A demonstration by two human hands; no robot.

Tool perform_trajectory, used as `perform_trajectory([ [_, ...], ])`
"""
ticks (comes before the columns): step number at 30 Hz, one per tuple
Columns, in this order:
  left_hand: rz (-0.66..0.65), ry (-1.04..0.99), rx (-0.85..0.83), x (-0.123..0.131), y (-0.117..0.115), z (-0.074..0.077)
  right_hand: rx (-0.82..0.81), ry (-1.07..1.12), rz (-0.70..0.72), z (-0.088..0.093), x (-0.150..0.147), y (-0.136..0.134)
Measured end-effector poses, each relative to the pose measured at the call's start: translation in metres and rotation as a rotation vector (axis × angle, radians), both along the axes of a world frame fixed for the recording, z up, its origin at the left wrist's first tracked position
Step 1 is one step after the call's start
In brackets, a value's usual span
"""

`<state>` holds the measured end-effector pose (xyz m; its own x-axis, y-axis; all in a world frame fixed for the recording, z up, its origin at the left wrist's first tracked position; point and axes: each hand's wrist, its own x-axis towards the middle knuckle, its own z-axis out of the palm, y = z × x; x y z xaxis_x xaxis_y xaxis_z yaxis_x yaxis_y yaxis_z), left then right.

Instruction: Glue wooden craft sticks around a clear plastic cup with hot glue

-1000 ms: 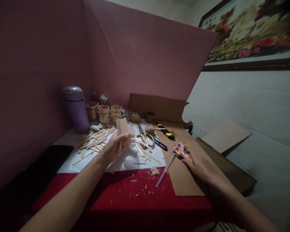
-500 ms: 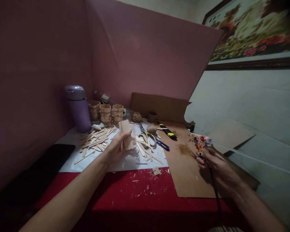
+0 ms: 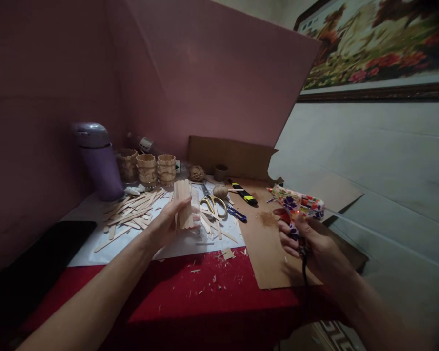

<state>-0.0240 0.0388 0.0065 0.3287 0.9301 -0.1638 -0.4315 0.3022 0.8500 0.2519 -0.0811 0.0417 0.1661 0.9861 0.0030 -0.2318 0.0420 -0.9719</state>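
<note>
Gripping the glue gun (image 3: 298, 202) by its handle, the right hand (image 3: 314, 246) is closed, one finger at the red trigger; the nozzle points to 9 o'clock and hangs above the cardboard (image 3: 274, 263), clear of it. A cord (image 3: 305, 273) drops from the handle to 6 o'clock. The left hand (image 3: 164, 224) is clamped on a stick panel (image 3: 184, 204), held upright with the thumb on the near face, over the white paper (image 3: 88, 214), at 9 o'clock of the glue gun and well apart from it. Judgement: a clean bead wants the stick panel held steady and turned so its edge faces the nozzle, left fingertips kept off the seam, trigger pressed lightly, and any drip left to fall on the cardboard, which already bears a brown stain (image 3: 267, 218). Between the hands, on the table: scissors (image 3: 212, 202), blue snips (image 3: 236, 213), a cutter (image 3: 243, 192) and a twine ball (image 3: 220, 191); a low pass with the nozzle or the cord could catch them. Loose sticks (image 3: 135, 212) lie at 9 o'clock of the stick panel. At 11 o'clock stand three stick cups (image 3: 147, 169) and a purple flask (image 3: 98, 161). Wood chips litter the red cloth (image 3: 205, 302) at 6 o'clock.
</note>
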Motion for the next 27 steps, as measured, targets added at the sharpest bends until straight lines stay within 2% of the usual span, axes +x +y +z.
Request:
perform_trajectory([
  [4, -0.206, -0.092, -0.012, 0.004, -0.007, 0.002, -0.123, -0.092, 0.192, -0.009, -0.020, -0.009],
  [8, -0.178, 0.008, -0.016, 0.006, -0.011, 0.004, -0.193, -0.350, 0.345, -0.019, -0.038, -0.011],
  [11, -0.171, 0.059, -0.004, 0.006, -0.011, 0.002, -0.193, -0.545, 0.436, -0.018, -0.045, -0.008],
  [18, -0.248, 0.067, 0.019, 0.005, -0.012, -0.004, -0.048, -0.782, 0.505, 0.006, -0.062, -0.004],
  [23, -0.273, 0.065, -0.011, 0.004, -0.011, -0.007, -0.132, -0.795, 0.467, 0.002, -0.065, -0.002],
  [27, -0.273, 0.068, -0.017, 0.003, -0.011, -0.009, -0.129, -0.759, 0.485, -0.003, -0.067, -0.001],
])
